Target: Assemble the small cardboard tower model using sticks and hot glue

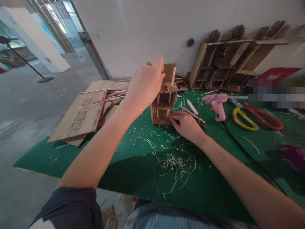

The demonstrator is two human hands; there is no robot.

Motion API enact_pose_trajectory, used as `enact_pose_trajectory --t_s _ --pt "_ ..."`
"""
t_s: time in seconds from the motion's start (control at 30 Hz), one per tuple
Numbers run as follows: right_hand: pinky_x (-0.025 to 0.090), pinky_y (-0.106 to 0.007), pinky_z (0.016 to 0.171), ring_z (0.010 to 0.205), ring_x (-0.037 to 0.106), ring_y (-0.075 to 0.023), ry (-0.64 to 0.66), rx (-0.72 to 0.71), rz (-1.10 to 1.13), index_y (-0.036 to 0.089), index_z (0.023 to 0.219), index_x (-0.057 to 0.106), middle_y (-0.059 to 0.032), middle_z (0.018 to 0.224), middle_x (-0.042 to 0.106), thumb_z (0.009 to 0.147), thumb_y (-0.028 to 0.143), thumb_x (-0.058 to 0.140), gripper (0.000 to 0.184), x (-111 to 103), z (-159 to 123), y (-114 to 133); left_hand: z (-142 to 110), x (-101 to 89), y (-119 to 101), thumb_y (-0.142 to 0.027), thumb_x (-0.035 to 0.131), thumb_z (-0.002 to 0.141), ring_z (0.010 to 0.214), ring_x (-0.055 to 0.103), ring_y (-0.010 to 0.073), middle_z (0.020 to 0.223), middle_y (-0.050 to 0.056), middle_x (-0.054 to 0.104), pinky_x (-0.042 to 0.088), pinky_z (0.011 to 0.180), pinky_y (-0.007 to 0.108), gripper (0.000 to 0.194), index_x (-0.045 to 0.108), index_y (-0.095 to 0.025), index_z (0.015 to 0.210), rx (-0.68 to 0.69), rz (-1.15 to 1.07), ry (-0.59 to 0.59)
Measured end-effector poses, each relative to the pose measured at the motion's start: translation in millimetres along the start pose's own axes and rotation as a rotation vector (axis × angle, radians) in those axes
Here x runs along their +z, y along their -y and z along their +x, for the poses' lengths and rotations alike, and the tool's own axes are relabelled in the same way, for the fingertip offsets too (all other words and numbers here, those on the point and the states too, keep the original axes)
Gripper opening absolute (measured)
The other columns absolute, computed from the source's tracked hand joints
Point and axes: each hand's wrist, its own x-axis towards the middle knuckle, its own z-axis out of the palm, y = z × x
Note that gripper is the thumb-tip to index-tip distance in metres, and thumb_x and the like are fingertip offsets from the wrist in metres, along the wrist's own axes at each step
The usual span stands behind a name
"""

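Note:
A small cardboard model [164,122] with stacked open compartments stands upright on the green table. Thin wooden sticks brace its levels like posts, and one stick [174,76] rises along its upper panel [169,70]. My right hand [184,124] grips the model's lower right corner, thumb and fingers closed together. At the model's upper left, my left hand [147,79] is raised with its fingers curled and one blurred finger pointing up. Whatever it pinches is hidden behind the hand. A utility knife [192,114] and a white glue stick [192,107] lie just beyond my right hand.
Flat cardboard sheets [78,114] lie to the left. At right are a pink glue gun [218,105] with a black cord and scissors [245,119] with yellow and red handles. Wood shavings [175,162] litter the front. A larger cardboard structure [200,65] leans against the wall.

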Motion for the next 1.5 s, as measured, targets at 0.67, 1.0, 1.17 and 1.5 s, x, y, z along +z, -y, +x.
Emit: enact_pose_trajectory --t_s 0.67,1.0,1.17,1.5 --pt "0.045 -0.033 0.071 0.077 0.059 -0.0194 -0.133 0.036 0.034 0.02 0.084 0.061 -0.0069 0.084 0.063 0.091 0.029 0.043 0.021 -7.7 4.7 -8.8 -0.5 0.2 0.3 -0.03 0.041 0.093 0.101 0.064 0.0266 0.107 0.007 0.067 0.048 0.082 0.04 0.021 0.051 -0.03 0.111 0.024 0.001 -0.011" --pt "0.048 -0.033 0.079 0.088 0.064 -0.019 -0.061 0.029 0.059 0.022 0.094 0.069 -0.0036 0.095 0.071 0.088 0.019 0.045 0.025 -0.8 6.4 -2.9 0.2 -0.3 -1.0 -0.028 0.043 0.093 0.102 0.063 0.0261 0.105 0.006 0.066 0.048 0.082 0.038 0.018 0.052 -0.03 0.108 0.012 0.001 -0.012" --pt "0.043 -0.034 0.081 0.093 0.061 -0.0202 -0.043 -0.079 -0.19 0.019 0.096 0.072 -0.0063 0.1 0.071 0.091 0.018 0.044 0.028 -2.9 -3.7 7.4 0.3 0.6 -0.9 -0.028 0.043 0.092 0.097 0.064 0.0256 0.101 0.007 0.067 0.047 0.079 0.036 0.017 0.052 -0.028 0.106 0.028 0.022 -0.037" --pt "0.031 -0.04 0.076 0.095 0.048 -0.0266 0.047 -0.438 -0.74 0.017 0.113 0.066 -0.0117 0.107 0.065 0.098 0.037 0.036 0.039 -23.3 -3.0 21.1 -0.3 -1.1 -2.9 -0.023 0.042 0.092 0.088 0.065 0.0251 0.097 0.008 0.067 0.046 0.072 0.035 0.017 0.052 -0.024 0.106 0.075 0.095 -0.056"
